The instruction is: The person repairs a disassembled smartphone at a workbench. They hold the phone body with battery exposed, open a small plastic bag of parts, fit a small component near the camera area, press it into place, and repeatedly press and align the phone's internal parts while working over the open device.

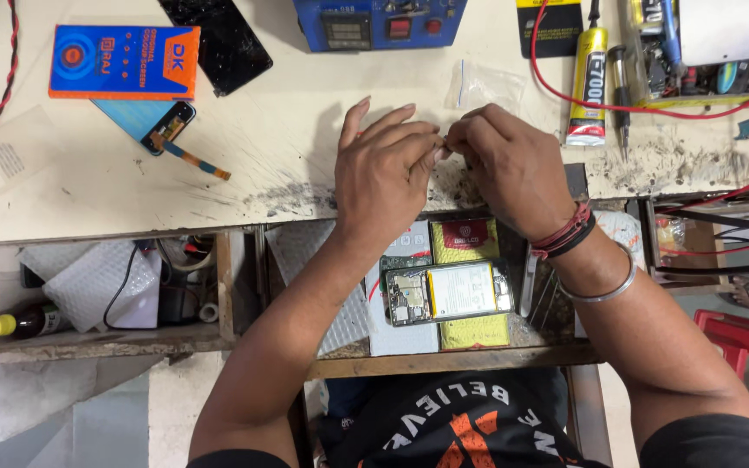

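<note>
Pinching together at the counter's [288, 147] front edge, the left hand [383, 178] and right hand [513, 169] meet fingertip to fingertip; the fingers of both are closed on something too small to identify, hidden between them.

An opened phone [449, 293], back off with battery exposed, lies in the open drawer [444, 360] below the wrists, resting on a yellow packet [470, 251] partly covered by it and by the right forearm.

The counter is pale, scuffed and blackened near its edge. A second drawer [88, 342] at left holds bubble wrap and a dark bottle with a yellow cap [19, 322].

An orange-and-blue flat box [123, 61] lies upper left, a dark glass panel [217, 39] beside it. A blue bench unit [379, 22] is cut off by the top edge. A yellow-and-white glue tube [588, 82] stands right, with a red wire [652, 108] looping past.
</note>
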The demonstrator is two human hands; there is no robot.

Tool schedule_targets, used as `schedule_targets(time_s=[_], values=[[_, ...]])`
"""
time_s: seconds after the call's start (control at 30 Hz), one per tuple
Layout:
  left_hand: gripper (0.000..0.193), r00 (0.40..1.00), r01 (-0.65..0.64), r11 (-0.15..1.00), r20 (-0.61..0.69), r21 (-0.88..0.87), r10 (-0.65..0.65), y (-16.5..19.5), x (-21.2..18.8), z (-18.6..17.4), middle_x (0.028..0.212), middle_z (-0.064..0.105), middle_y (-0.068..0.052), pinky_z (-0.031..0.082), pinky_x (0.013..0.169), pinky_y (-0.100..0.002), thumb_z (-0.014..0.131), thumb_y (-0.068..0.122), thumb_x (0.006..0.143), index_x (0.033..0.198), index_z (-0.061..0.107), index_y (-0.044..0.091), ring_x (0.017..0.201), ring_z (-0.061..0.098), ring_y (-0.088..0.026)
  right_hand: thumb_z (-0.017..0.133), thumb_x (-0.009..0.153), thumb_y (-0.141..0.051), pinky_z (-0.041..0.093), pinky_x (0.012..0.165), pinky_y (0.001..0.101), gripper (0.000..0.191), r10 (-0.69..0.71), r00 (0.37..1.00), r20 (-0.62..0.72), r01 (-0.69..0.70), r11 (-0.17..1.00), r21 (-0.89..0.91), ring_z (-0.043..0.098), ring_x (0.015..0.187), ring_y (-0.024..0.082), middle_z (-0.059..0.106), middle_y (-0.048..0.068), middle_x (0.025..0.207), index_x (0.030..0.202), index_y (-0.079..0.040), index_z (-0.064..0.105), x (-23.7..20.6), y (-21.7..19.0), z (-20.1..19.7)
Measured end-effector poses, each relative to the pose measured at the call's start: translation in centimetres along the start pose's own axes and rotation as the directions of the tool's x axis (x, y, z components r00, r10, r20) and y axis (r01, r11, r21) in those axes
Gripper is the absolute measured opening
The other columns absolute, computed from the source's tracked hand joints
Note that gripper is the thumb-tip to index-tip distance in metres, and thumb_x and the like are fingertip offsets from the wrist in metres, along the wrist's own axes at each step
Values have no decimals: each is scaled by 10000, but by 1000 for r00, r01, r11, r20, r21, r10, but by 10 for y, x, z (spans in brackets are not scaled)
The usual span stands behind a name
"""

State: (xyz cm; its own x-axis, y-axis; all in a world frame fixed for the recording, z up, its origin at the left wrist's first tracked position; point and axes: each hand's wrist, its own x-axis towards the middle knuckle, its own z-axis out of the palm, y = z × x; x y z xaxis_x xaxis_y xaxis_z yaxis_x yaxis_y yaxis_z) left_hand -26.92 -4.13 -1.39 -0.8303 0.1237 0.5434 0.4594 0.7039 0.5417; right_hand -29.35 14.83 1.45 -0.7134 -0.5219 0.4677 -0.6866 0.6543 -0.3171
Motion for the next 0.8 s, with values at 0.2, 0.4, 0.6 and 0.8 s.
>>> schedule_targets(time_s=[0.2, 0.4, 0.6, 0.8], values=[[58, 995, 99, 993, 29, -62, -98, 1, 7, 0, 1077, 784, -6, 281, 1202, -509, 801, 172, 855, 898, 796, 135, 1261, 651, -235, 745, 946, -76, 557, 706, 378, 120, -55, 998, -11, 55, 998, 1, 703, 882, 278, 692, 51, 1032, 1046, -82, 678, 1, 4, -1], [49, 985, 158, 984, 83, -78, -151, -3, 6, 1, 1109, 782, 2, 234, 1220, -521, 793, 190, 862, 890, 800, 151, 1314, 602, -224, 736, 942, -61, 559, 718, 377, 124, -82, 997, -6, 82, 996, 16, 702, 910, 275, 693, 54, 1052, 1045, -76, 668, 0, 7, 0], [61, 974, 203, 975, 117, -88, -192, -3, 8, -1, 1146, 781, 3, 195, 1238, -528, 755, 190, 905, 889, 795, 146, 1351, 575, -230, 724, 922, -47, 555, 705, 372, 145, -85, 996, 15, 85, 996, 14, 705, 906, 266, 694, 46, 1045, 1054, -80, 674, 3, 2, -2], [53, 990, 132, 989, 40, 65, -135, -7, 6, 0, 1164, 769, -27, 212, 1247, -520, 781, 185, 892, 906, 795, 136, 1328, 589, -253, 736, 919, -48, 555, 717, 365, 159, -86, 996, 14, 86, 996, 3, 701, 912, 262, 694, 45, 1053, 1060, -82, 671, -4, 6, 0]])
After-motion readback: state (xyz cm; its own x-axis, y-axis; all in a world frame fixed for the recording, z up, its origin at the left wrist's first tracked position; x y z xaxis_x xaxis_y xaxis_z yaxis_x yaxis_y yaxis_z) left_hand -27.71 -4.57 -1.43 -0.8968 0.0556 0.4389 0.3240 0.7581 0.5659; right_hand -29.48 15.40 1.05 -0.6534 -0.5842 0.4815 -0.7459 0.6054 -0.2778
